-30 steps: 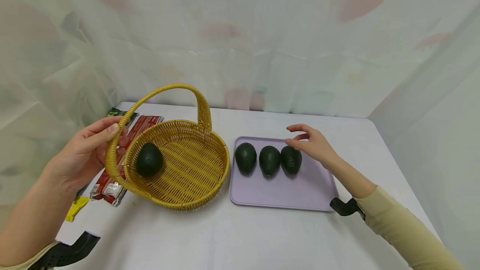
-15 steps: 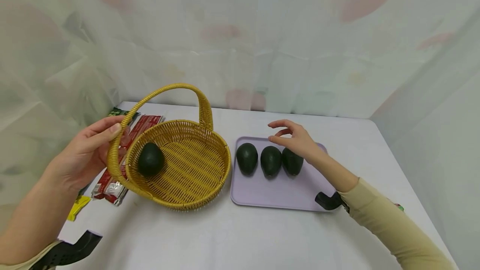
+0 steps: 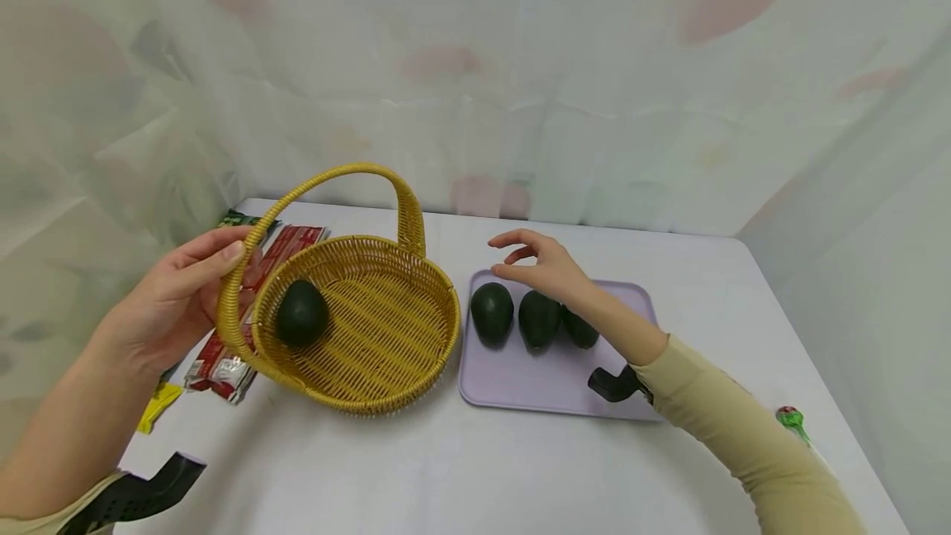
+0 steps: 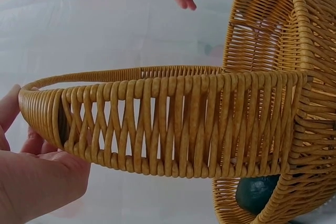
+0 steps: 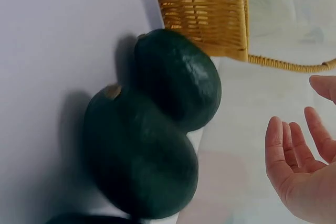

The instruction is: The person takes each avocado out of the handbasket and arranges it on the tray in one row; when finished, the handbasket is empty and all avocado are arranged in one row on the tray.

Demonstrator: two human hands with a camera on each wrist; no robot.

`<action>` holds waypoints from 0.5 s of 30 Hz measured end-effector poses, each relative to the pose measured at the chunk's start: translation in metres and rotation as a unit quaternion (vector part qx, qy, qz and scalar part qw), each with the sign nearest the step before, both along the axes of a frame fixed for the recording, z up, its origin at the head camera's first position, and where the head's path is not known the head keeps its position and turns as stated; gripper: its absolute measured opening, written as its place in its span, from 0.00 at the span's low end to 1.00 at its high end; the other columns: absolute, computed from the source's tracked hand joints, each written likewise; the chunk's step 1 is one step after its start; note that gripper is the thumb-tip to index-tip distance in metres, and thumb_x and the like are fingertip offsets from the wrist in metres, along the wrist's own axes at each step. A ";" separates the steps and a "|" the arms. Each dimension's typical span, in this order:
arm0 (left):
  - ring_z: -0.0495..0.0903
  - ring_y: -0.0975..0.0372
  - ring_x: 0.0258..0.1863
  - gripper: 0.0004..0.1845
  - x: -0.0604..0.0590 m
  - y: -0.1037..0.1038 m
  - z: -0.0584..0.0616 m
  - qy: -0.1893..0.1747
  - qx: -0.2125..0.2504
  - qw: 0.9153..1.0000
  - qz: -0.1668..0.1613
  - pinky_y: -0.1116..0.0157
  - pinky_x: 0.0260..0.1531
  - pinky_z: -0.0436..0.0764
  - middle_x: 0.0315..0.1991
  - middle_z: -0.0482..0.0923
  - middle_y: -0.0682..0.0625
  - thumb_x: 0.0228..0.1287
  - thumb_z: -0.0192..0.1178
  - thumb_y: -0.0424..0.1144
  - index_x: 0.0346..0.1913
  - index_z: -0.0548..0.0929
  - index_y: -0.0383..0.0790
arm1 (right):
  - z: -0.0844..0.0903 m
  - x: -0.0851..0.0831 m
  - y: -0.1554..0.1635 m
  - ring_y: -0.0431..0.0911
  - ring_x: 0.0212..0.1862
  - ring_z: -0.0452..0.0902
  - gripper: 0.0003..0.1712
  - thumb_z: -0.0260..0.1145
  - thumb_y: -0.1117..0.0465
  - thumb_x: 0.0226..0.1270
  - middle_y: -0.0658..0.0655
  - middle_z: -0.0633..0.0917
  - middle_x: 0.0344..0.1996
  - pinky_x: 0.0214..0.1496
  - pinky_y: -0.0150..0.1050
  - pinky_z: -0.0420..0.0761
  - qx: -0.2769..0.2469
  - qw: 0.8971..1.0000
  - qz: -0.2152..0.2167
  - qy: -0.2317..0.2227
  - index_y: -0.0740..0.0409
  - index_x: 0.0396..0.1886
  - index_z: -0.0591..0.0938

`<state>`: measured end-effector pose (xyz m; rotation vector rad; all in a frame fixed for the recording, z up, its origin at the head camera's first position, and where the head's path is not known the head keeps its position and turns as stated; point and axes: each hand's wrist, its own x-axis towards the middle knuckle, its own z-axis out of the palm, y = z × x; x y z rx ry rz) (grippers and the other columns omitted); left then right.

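Over the tray, right hand has slid toward the basket

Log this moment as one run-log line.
left hand: grips basket handle | right hand: open above tray avocados | basket: one avocado

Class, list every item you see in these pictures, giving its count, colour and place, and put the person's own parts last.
Basket: one, yellow wicker, on the table left of the tray, tilted.
Avocado in basket: one, dark green, at the basket's left side.
Tray: one, lilac, right of the basket.
Avocados on tray: three, dark green, in a row.
Snack packets: several, red, green and yellow, under and left of the basket.
Table: one, white.
Small green thing: one, at the table's right edge, unclear.
Left hand: holds the basket handle.
Right hand: fingers relaxed, above the avocados, holding nothing.
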<state>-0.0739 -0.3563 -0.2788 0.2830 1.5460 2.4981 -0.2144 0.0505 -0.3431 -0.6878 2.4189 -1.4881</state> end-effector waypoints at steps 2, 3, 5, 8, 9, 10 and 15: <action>0.80 0.58 0.35 0.17 0.000 0.000 0.001 -0.004 -0.001 1.000 0.006 0.64 0.36 0.83 0.38 0.81 0.47 0.77 0.41 0.30 0.53 0.82 0.38 | 0.000 0.000 -0.006 0.45 0.49 0.78 0.23 0.73 0.55 0.60 0.47 0.81 0.54 0.46 0.43 0.76 -0.004 1.000 0.009 0.000 0.49 0.56 0.81; 0.81 0.58 0.35 0.17 0.000 0.001 0.001 -0.005 -0.002 1.000 0.008 0.64 0.36 0.83 0.37 0.81 0.47 0.77 0.42 0.30 0.53 0.82 0.39 | 0.000 0.000 -0.009 0.45 0.49 0.77 0.24 0.73 0.55 0.60 0.47 0.81 0.54 0.47 0.43 0.76 -0.005 1.000 0.014 0.001 0.50 0.56 0.81; 0.81 0.58 0.34 0.17 0.001 0.001 0.001 -0.009 -0.003 1.000 0.014 0.64 0.35 0.83 0.37 0.82 0.47 0.77 0.42 0.30 0.53 0.83 0.39 | 0.001 0.000 -0.016 0.45 0.49 0.77 0.24 0.73 0.55 0.60 0.47 0.80 0.54 0.48 0.43 0.76 -0.006 1.000 0.022 0.000 0.51 0.57 0.81; 0.81 0.58 0.34 0.16 0.001 0.002 0.002 -0.018 -0.004 1.000 0.023 0.64 0.34 0.83 0.38 0.81 0.47 0.77 0.44 0.30 0.53 0.83 0.39 | 0.000 -0.001 -0.025 0.44 0.49 0.77 0.24 0.73 0.54 0.61 0.46 0.80 0.54 0.49 0.43 0.77 -0.009 0.999 0.034 -0.002 0.51 0.57 0.80; 0.81 0.58 0.35 0.16 0.001 0.003 0.001 -0.019 -0.005 0.999 0.025 0.64 0.34 0.83 0.38 0.81 0.47 0.77 0.44 0.30 0.53 0.83 0.40 | 0.000 -0.001 -0.028 0.43 0.49 0.77 0.24 0.72 0.54 0.61 0.45 0.80 0.53 0.49 0.43 0.77 -0.010 0.999 0.038 -0.003 0.50 0.57 0.80; 0.81 0.58 0.35 0.16 0.001 0.003 0.001 -0.021 -0.007 0.999 0.026 0.64 0.34 0.83 0.38 0.81 0.47 0.76 0.44 0.31 0.52 0.83 0.40 | 0.000 -0.001 -0.032 0.43 0.49 0.77 0.24 0.72 0.54 0.61 0.44 0.80 0.53 0.49 0.42 0.77 -0.011 0.999 0.042 -0.005 0.49 0.57 0.80; 0.79 0.59 0.35 0.16 0.002 0.003 0.001 -0.021 -0.010 0.999 0.022 0.64 0.35 0.82 0.38 0.80 0.48 0.77 0.43 0.31 0.53 0.83 0.40 | 0.000 -0.002 -0.047 0.44 0.49 0.78 0.24 0.72 0.55 0.62 0.45 0.80 0.53 0.47 0.42 0.79 -0.026 0.997 0.071 -0.009 0.51 0.58 0.80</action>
